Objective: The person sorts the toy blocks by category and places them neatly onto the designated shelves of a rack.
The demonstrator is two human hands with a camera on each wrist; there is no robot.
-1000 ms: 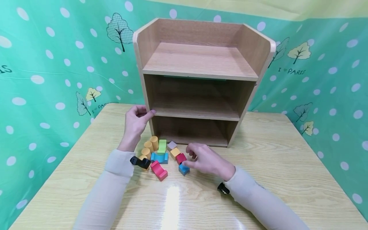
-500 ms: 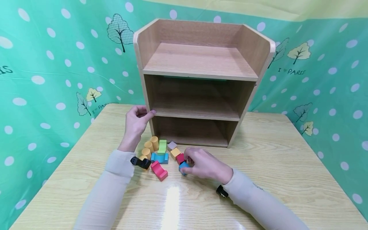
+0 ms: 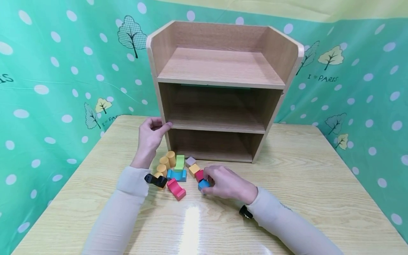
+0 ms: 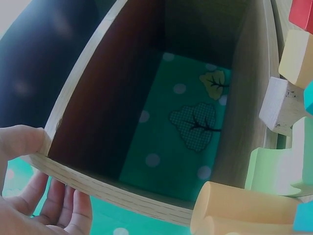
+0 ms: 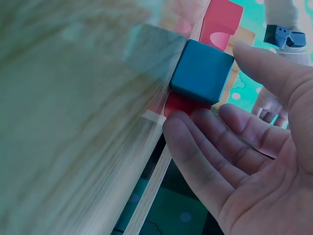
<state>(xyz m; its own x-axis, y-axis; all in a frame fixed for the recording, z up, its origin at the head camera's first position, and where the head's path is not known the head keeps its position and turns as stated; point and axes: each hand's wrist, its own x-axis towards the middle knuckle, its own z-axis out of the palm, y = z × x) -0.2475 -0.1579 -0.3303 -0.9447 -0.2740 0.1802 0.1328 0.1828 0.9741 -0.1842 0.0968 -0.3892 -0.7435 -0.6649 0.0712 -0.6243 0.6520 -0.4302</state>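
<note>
My left hand grips the left side of a wooden shelf unit; its thumb lies over the front edge and the fingers go behind the panel, as the left wrist view shows. The right hand has thumb and fingers around a blue cube, fingertips at the neighbouring red cube. That blue cube ends a slanted row with a yellow cube and a pale purple cube. Left of the row lie arch-cut blocks: green, blue and pink.
Several orange cylinders stand in a line beside the left wrist. The shelf unit rises behind the blocks on a light wooden table. A green dotted cloth hangs around the back and sides.
The right hand has moved slightly left and nearer, closing its thumb and fingers around the blue cube; over the last half second it barely moves. The left hand stays on the shelf unit.
</note>
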